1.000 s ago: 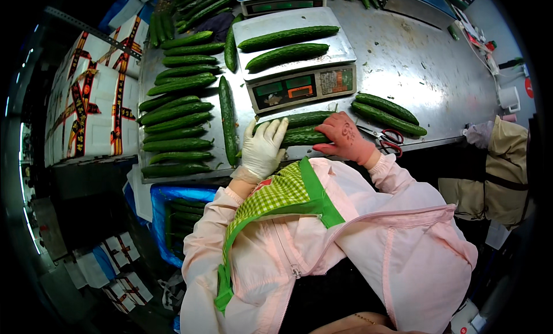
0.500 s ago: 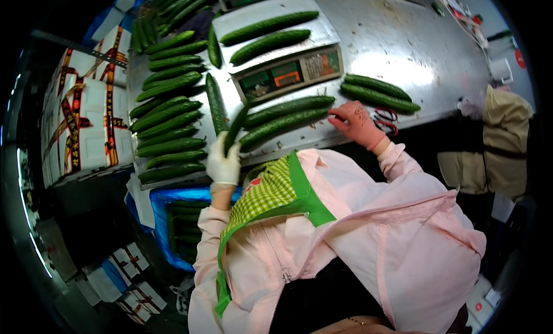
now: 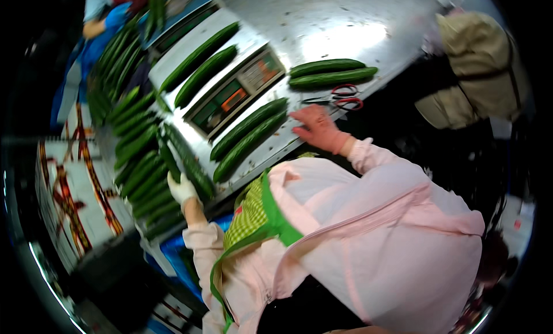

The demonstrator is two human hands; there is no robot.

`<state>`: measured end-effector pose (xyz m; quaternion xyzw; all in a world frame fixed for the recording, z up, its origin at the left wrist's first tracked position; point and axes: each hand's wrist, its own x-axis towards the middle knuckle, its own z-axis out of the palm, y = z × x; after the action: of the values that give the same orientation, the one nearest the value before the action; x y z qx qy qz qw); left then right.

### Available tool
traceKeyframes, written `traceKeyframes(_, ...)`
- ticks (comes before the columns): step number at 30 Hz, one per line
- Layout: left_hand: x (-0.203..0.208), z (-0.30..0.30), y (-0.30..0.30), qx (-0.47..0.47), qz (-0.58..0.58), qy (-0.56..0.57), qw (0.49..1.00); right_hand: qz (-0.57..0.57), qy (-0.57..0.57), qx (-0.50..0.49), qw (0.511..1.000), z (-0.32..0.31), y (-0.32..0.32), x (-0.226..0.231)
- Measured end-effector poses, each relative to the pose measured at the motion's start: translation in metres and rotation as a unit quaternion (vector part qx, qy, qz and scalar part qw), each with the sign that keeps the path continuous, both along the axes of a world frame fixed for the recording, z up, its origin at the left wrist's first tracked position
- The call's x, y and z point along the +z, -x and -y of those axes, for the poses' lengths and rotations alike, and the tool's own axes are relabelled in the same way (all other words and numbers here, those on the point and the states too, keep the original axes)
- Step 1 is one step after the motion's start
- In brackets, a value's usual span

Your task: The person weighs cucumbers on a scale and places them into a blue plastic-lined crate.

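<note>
Head view: left of the scale [image 3: 233,98], the left hand [image 3: 183,190] grasps a cucumber [image 3: 167,154] near its end; probably firm, light, slick, snappable, best held mid-length. Right of the scale, the right hand [image 3: 320,130] is relaxed, gripping nothing.

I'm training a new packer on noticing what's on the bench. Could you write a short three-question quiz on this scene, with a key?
1. Multiple choice: how many cucumbers lie on the nearer scale?
a) one
b) two
c) five

2. True or false: the white-gloved left hand holds a cucumber.

3. Fill in: the red-handled tool lying next to the right hand is a pair of ____.

Key:
1. b, two, lying side by side.
2. True; it grips the cucumber near one end.
3. Scissors.
</note>
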<state>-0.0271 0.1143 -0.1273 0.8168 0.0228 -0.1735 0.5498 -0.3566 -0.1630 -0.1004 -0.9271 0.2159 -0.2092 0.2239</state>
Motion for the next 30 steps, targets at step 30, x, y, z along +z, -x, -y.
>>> traceKeyframes(30, 0.002, 0.046, 0.030, -0.128, 0.274, -0.464, 0.833, 0.062, -0.003, 0.303, 0.951, -0.018, -0.190, 0.133)
